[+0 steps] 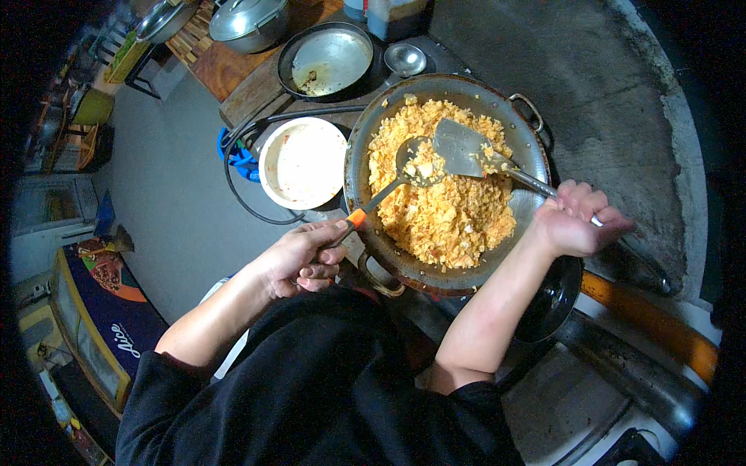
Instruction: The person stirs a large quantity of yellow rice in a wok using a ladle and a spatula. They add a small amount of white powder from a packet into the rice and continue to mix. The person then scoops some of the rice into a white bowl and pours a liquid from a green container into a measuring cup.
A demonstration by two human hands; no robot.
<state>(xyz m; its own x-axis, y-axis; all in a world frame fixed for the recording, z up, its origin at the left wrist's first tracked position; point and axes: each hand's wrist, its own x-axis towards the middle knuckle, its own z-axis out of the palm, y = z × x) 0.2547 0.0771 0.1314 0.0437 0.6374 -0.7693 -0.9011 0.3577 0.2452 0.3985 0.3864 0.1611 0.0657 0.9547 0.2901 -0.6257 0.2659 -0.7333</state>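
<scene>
A large wok [530, 201] holds a heap of orange-yellow fried rice [449, 227]. My left hand [303, 256] grips the handle of a dark ladle [415, 160] with an orange band; some rice sits in its bowl, which rests at the heap's middle. In my right hand [583, 218] is the handle of a metal spatula [463, 148]. Its flat blade lies over the rice just right of the ladle's bowl, and grains cling near its neck. Rice under the blade and the ladle is hidden.
Left of the wok stands a white bowl [303, 163] with food stains. Behind are a frying pan [335, 61], a small metal bowl [405, 60] and a lidded pot [247, 26]. A black hose [233, 186] curves beside the white bowl. A black pan [551, 297] sits under my right forearm.
</scene>
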